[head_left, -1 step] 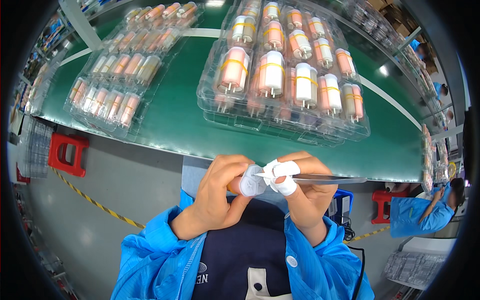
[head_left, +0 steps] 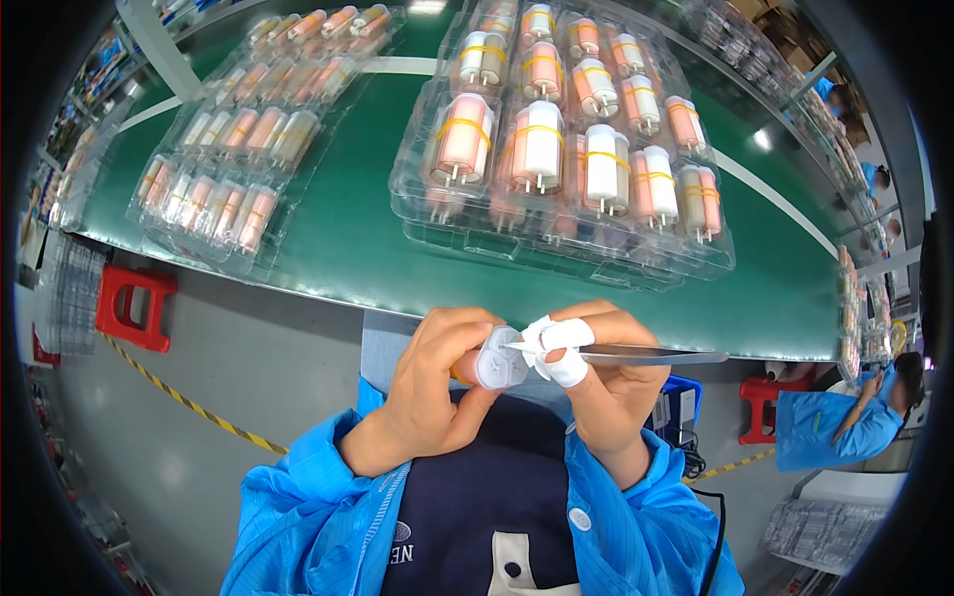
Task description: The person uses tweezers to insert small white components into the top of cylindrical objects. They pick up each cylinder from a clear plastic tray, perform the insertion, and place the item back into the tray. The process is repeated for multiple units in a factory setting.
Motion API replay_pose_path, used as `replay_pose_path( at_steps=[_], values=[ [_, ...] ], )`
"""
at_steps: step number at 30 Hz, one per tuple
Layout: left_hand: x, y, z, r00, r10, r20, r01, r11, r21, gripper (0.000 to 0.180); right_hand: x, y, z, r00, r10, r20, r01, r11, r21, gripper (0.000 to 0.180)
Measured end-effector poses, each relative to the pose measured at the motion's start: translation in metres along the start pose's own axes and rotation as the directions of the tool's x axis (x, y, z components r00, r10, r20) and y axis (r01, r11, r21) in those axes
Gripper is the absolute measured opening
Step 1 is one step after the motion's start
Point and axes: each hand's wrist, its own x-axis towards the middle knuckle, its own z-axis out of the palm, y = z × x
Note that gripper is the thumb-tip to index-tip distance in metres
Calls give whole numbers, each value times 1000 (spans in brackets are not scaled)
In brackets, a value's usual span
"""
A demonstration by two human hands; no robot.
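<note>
Nothing has visibly moved since the earlier frame: both hands sit as before, close to the chest below the green desk [head_left: 348, 238] edge. Left hand [head_left: 437, 382] has its grip closed around a small white round plastic cap piece [head_left: 500, 364], while right hand [head_left: 606, 372], with white-taped fingertips [head_left: 566, 335], pinches slim metal tweezers [head_left: 646, 355] whose tips touch that piece; clear blister trays of pink-and-white cylinders [head_left: 556, 149] lie on the desk beyond

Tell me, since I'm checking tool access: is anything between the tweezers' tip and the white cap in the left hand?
Nothing visible. The tweezers in the right hand already reach the white cap, which the left hand holds from the side.
</note>
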Motion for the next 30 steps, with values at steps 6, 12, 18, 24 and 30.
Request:
replay_pose_path(
  at_steps=[6, 12, 18, 24, 30],
  values=[
    [2, -1, -4, 997, 34, 63, -39, 996, 84, 60, 2, -1, 0, 1000, 21, -3, -21, 1000, 11, 13],
    [7, 0, -5, 993, 78, 90, -89, 987, 135, 65, 13, -15, -5, 992, 57, 115, -40, 988, -151, 10],
    [10, -3, -4, 969, 152, 194, -202, 941, 271, 57, 29, -27, -13, 952, 90, 292, 23, 932, -361, 15],
    [10, -3, -6, 953, 148, 265, -227, 927, 300, 57, 33, -27, -16, 929, 160, 334, -13, 915, -404, 17],
    [5, -1, -1, 997, -76, -35, 70, 987, -143, 54, 15, -9, -16, 982, 169, 81, -181, 968, 172, 15]
  ],
)
